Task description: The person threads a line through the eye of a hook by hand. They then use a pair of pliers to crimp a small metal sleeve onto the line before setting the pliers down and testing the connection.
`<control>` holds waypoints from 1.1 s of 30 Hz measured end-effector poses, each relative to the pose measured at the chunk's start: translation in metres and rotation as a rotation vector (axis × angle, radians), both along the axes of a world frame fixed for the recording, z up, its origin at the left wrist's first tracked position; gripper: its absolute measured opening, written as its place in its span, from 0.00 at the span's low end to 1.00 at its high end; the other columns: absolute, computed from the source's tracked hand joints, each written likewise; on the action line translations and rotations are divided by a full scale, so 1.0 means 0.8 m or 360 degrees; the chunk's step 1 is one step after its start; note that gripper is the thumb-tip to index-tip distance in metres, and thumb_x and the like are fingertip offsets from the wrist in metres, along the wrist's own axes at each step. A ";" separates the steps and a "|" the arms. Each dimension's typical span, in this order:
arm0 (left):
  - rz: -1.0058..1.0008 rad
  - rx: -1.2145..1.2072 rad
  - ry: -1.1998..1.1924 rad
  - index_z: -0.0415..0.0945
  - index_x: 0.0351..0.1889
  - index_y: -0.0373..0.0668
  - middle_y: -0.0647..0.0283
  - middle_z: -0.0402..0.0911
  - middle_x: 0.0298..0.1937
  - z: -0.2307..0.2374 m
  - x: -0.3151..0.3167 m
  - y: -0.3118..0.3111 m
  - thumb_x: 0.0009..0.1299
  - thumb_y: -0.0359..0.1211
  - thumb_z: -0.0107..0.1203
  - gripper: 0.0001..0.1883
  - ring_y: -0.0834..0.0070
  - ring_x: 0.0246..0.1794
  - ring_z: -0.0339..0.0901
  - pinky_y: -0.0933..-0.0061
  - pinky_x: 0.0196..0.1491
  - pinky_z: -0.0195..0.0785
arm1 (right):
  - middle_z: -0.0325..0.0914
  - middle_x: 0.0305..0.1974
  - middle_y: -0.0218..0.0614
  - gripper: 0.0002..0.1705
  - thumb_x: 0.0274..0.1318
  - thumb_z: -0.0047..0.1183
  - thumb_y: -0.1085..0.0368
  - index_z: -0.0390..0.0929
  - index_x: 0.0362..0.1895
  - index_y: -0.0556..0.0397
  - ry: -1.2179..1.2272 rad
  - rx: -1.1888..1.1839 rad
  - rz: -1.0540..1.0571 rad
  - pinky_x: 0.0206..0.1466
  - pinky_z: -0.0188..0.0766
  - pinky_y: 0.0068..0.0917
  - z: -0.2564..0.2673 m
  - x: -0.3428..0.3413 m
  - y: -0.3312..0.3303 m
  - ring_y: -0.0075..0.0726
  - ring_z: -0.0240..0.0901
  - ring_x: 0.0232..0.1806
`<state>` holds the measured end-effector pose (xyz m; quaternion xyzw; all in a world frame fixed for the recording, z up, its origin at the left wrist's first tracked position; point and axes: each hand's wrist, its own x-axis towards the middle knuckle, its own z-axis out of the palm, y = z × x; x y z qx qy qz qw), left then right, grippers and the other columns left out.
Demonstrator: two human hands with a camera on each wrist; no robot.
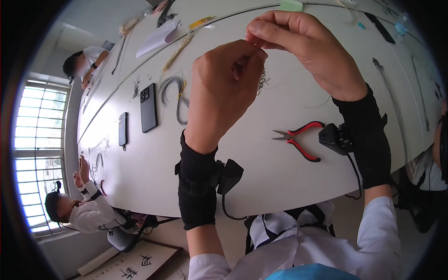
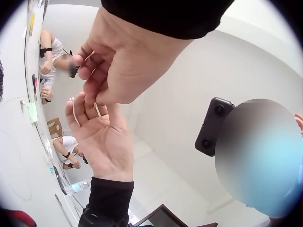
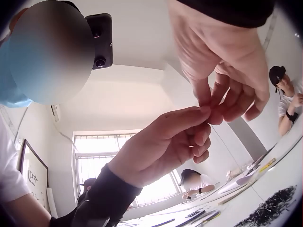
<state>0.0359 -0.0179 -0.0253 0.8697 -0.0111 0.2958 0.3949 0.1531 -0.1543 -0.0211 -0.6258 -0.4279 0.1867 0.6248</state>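
Seen from the head: holding both hands up over a white table (image 1: 252,182), fingertips together. Bends the left hand (image 1: 219,91) at the fingers, thumb pressed to a fingertip in a pinch. Pinches likewise with the right hand (image 1: 303,42), thumb against forefinger, palm turned partly upward in the left wrist view. Grips something fine right where both sets of fingertips meet, too thin and too hidden to identify.

Below and partly behind the left hand, on the table: a pile of dark strands (image 3: 270,205), spread wide in the right wrist view. Under the right wrist, apart from both hands: pliers (image 1: 301,142) with red and black handles spread, nose toward the left, tips slightly parted. Left of the left hand: a looped bundle (image 1: 181,98) of dark strands with a yellow tie, then a large phone (image 1: 149,108), then a small phone (image 1: 122,129) near it.

Farther across the table: a yellowish stick (image 1: 176,55), a pale sheet (image 1: 157,39) and, beyond the hands, a piece of green paper (image 1: 291,5). At the far right: a clear bottle (image 1: 402,26). Along the left side: two other people in white tops, near a barred window (image 1: 41,149).
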 end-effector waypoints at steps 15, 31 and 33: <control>0.0023 0.0033 0.0196 0.83 0.40 0.35 0.62 0.82 0.26 -0.001 -0.001 0.006 0.71 0.29 0.57 0.07 0.81 0.24 0.75 0.78 0.33 0.69 | 0.76 0.30 0.24 0.19 0.70 0.51 0.51 0.82 0.42 0.54 0.0143 0.0214 -0.0144 0.50 0.68 0.21 -0.008 -0.006 0.004 0.20 0.73 0.37; 0.0010 0.0474 0.0508 0.83 0.33 0.37 0.55 0.83 0.29 -0.100 0.032 0.072 0.60 0.25 0.61 0.04 0.61 0.30 0.81 0.66 0.37 0.74 | 0.54 0.22 0.13 0.09 0.69 0.52 0.59 0.72 0.33 0.45 0.0698 0.0333 -0.0399 0.21 0.42 0.15 0.040 -0.001 -0.026 0.11 0.44 0.19; 0.0007 0.0407 0.0436 0.83 0.30 0.37 0.55 0.82 0.26 -0.098 0.031 0.074 0.59 0.23 0.60 0.03 0.60 0.29 0.81 0.67 0.36 0.74 | 0.54 0.22 0.13 0.10 0.69 0.52 0.58 0.72 0.33 0.45 0.0688 0.0331 -0.0378 0.21 0.42 0.15 0.038 0.000 -0.026 0.11 0.44 0.19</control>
